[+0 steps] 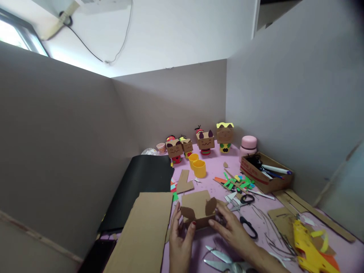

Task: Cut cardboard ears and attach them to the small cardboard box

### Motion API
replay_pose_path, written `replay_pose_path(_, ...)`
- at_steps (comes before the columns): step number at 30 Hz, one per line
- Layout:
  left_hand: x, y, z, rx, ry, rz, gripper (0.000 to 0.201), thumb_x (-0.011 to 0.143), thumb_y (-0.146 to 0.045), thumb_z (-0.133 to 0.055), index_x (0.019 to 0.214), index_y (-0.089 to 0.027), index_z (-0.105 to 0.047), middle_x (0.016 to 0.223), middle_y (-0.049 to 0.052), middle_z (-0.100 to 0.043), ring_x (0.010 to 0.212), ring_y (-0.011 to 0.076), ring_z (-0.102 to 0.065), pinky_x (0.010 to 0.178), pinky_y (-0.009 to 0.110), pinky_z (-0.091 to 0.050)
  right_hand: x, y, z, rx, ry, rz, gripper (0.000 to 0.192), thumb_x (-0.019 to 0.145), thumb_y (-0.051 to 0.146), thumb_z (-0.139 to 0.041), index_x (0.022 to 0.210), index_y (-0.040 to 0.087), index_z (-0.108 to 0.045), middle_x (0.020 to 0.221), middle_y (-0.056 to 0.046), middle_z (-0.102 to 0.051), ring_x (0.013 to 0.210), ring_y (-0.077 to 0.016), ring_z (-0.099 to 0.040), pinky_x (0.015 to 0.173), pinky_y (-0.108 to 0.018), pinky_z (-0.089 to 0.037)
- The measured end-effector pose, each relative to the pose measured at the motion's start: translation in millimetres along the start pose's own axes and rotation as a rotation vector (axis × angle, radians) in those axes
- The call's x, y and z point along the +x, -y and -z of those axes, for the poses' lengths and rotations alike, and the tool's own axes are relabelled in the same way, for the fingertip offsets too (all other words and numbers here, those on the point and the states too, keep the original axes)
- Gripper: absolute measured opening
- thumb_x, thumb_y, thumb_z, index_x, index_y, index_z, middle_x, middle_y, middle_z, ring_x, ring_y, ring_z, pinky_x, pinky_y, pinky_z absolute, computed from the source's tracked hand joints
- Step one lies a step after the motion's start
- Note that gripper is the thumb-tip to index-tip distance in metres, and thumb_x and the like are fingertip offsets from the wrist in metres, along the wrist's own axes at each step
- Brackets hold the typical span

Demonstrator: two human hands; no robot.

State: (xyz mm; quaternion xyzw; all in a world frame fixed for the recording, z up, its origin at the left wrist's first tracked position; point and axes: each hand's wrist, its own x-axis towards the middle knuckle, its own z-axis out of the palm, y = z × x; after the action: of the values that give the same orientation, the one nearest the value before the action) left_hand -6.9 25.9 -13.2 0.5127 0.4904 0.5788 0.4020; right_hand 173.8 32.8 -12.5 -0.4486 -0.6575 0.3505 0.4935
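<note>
Between both hands, low in the middle of the head view, is a small cardboard box (196, 198) with two dark brown ear-shaped pieces at its front corners. My left hand (181, 242) grips its left side, thumb at the front edge. On the right side, my right hand (231, 229) holds the box near the right ear piece (211, 206), thumb along the front. The left ear piece (187, 212) lies beside my left fingers. Metal scissors (224, 261) lie below my right hand, partly hidden by the forearm.
A cardboard sheet (145, 231) and a black sheet (148, 174) lie left. Right are black-handled scissors (247, 201), a yellow glue gun (308, 246) and a pen box (263, 178). Yellow rings (199, 169), green scraps (231, 182) and cardboard-headed figures (205, 141) stand or lie farther back.
</note>
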Motion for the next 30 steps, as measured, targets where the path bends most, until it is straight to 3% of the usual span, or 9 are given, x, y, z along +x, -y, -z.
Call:
replay_pose_path(6, 6, -2, -1.4, 0.07, 0.021, -0.033, 0.031, 0.081, -0.037, -0.063, 0.105, -0.018, -0.065, 0.148, 0.016, -0.042, 0.133, 0.0287, -0.042, 0.107, 0.039, -0.037, 6, 7, -1, 0.009, 0.002, 0.028, 0.035, 0.089, 0.036, -0.057, 0.12, 0.022, -0.06, 0.128, -0.012, -0.055, 0.122, -0.0266, -0.049, 0.103, -0.039, -0.039)
replay_pose_path(13, 9, -5, -1.4, 0.132, 0.028, -0.065, 0.027, 0.077, -0.036, -0.063, 0.094, -0.015, -0.067, 0.143, 0.024, -0.044, 0.128, 0.0338, -0.047, 0.104, 0.047, -0.04, 8, 4, -2, 0.027, -0.019, 0.038, 0.032, 0.089, 0.033, -0.057, 0.119, 0.023, -0.061, 0.126, -0.011, -0.056, 0.119, -0.0255, -0.049, 0.102, -0.04, -0.04)
replay_pose_path(20, 8, 2, -2.1, 0.136, 0.007, -0.078, 0.027, 0.076, -0.041, -0.066, 0.087, -0.017, -0.067, 0.142, 0.02, -0.046, 0.131, 0.035, -0.043, 0.106, 0.048, -0.037, 10, 4, -2, 0.052, -0.028, 0.048, 0.033, 0.086, 0.035, -0.061, 0.118, 0.025, -0.062, 0.124, -0.01, -0.058, 0.118, -0.027, -0.051, 0.101, -0.041, -0.042)
replay_pose_path(23, 9, 19, -1.3, 0.032, -0.016, -0.061, 0.034, 0.077, -0.042, -0.067, 0.102, -0.019, -0.064, 0.146, 0.018, -0.042, 0.133, 0.034, -0.041, 0.108, 0.047, -0.036, 10, 5, -2, 0.031, -0.034, 0.058, 0.031, 0.087, 0.034, -0.06, 0.117, 0.026, -0.064, 0.123, -0.009, -0.061, 0.115, -0.0268, -0.055, 0.099, -0.04, -0.044)
replay_pose_path(25, 9, 30, -1.5, -0.083, -0.023, -0.037, 0.057, 0.076, -0.042, -0.069, 0.126, -0.023, -0.05, 0.148, 0.016, -0.04, 0.132, 0.0326, -0.043, 0.105, 0.045, -0.041, 7, 1, -4, 0.062, -0.015, 0.049, 0.039, 0.087, 0.035, -0.06, 0.125, 0.027, -0.059, 0.129, -0.009, -0.057, 0.121, -0.0271, -0.052, 0.102, -0.041, -0.043)
replay_pose_path(27, 8, 37, -3.1, -0.118, -0.06, -0.029, 0.074, 0.074, -0.044, -0.07, 0.138, -0.026, -0.037, 0.15, 0.015, -0.037, 0.136, 0.0313, -0.037, 0.108, 0.045, -0.037, 3, -7, -8, 0.101, -0.019, 0.004, 0.056, 0.086, 0.037, -0.06, 0.139, 0.027, -0.044, 0.143, -0.011, -0.046, 0.132, -0.0276, -0.042, 0.107, -0.044, -0.038)
replay_pose_path(30, 4, 40, -7.5, -0.034, -0.078, -0.076, 0.081, 0.077, -0.05, -0.065, 0.145, -0.026, -0.029, 0.155, 0.013, -0.029, 0.141, 0.0298, -0.027, 0.115, 0.048, -0.024, -3, -18, -14, 0.084, -0.033, -0.075, 0.077, 0.086, 0.04, -0.059, 0.15, 0.023, -0.02, 0.156, -0.012, -0.023, 0.143, -0.0268, -0.021, 0.114, -0.048, -0.025)
